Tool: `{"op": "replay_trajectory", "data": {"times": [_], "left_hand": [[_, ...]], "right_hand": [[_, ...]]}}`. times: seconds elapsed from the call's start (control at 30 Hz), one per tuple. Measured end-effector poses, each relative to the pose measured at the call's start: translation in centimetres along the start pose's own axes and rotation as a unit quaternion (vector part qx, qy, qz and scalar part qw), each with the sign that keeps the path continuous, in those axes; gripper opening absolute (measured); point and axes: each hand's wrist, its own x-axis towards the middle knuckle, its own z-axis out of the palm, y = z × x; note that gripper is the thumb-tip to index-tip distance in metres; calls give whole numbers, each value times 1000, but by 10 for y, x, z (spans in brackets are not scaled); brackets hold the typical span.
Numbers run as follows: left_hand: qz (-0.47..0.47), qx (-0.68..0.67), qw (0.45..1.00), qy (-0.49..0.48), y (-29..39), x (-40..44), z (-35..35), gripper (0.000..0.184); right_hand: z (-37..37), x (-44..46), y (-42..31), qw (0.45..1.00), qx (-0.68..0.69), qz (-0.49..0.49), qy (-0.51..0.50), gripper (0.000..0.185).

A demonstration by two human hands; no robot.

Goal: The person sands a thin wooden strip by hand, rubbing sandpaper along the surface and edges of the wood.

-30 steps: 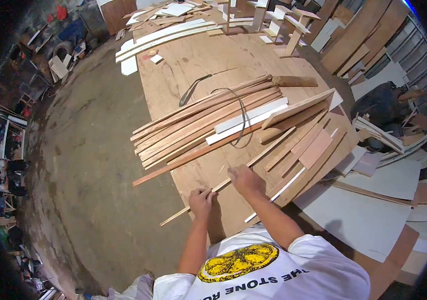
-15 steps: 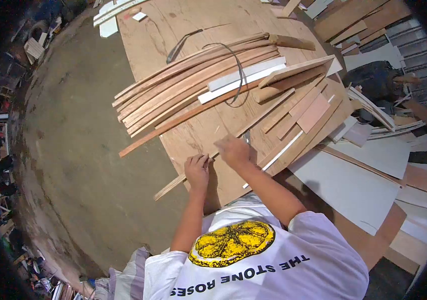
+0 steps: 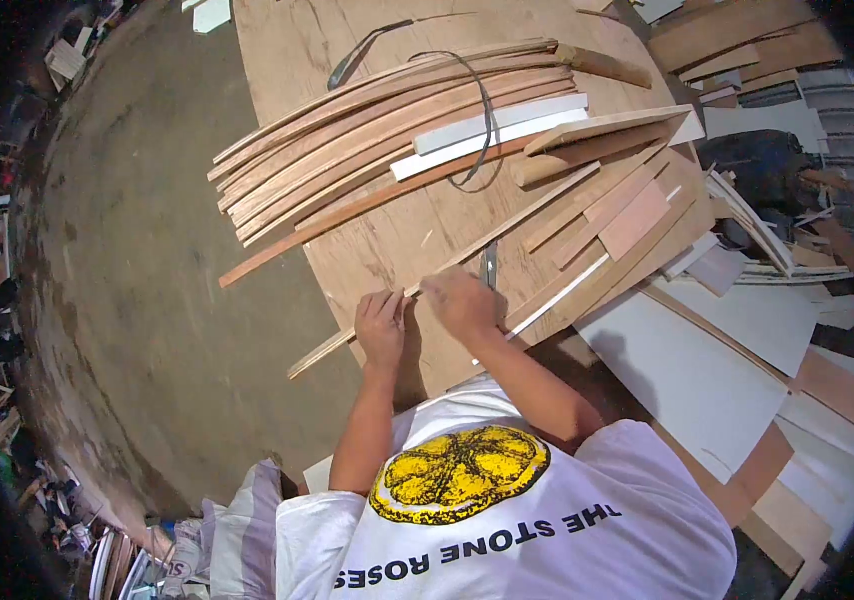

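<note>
A long thin wooden strip (image 3: 507, 228) lies slantwise across the plywood sheet, its near-left end sticking out past the edge. My left hand (image 3: 382, 326) is closed around the strip near that end. Just to the right, my right hand (image 3: 459, 304) has its fingers bent in against the same strip, thumb side toward the left hand. A narrow dark grey tool (image 3: 489, 264) shows just beyond the right hand; its lower part is hidden, and I cannot make out its kind.
The plywood sheet (image 3: 347, 240) bears a stack of long wooden strips (image 3: 367, 140), white strips (image 3: 492, 137), a dark cord (image 3: 487, 110) and a dark-handled tool (image 3: 352, 65). Offcuts (image 3: 635, 222) lie right. White panels (image 3: 697, 370) lean beside the sheet. Concrete floor (image 3: 167, 250) stretches left.
My right hand has drawn back slightly toward my body, uncovering more of the dark grey tool. The left hand keeps its hold on the strip. The whole view has shifted a little.
</note>
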Motion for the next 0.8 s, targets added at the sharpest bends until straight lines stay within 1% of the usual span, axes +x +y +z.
{"op": "replay_trajectory", "data": {"times": [0.07,0.13,0.17,0.27,0.37,0.43,0.5,0.57,0.63,0.73,0.8], "left_hand": [[-1,-2,1000,0,1,-4,1,24],[-7,-1,1000,3,0,-6,3,25],[0,-1,1000,12,0,-8,4,24],[8,5,1000,27,1,-15,6,25],[5,23,999,25,2,-19,12,26],[10,39,999,36,1,-18,13,23],[10,32,999,30,1,-17,12,26],[7,26,999,18,-2,-22,8,29],[4,15,1000,11,0,-24,10,31],[6,15,1000,0,2,-22,8,31],[6,7,1000,3,5,-18,4,31]], "right_hand": [[33,-4,22,984,60,-163,38,29],[16,8,27,998,-48,-49,5,29],[7,18,32,995,-103,8,-12,29],[4,49,65,973,-164,156,47,26],[17,36,54,987,-138,70,38,26],[10,11,20,998,-35,-46,9,26],[11,6,17,992,-20,-118,35,25],[23,10,48,979,-92,-142,111,24],[20,27,98,978,-73,-103,165,20],[-21,40,104,977,-138,38,156,20],[-2,40,108,985,-81,-3,149,20]]}}
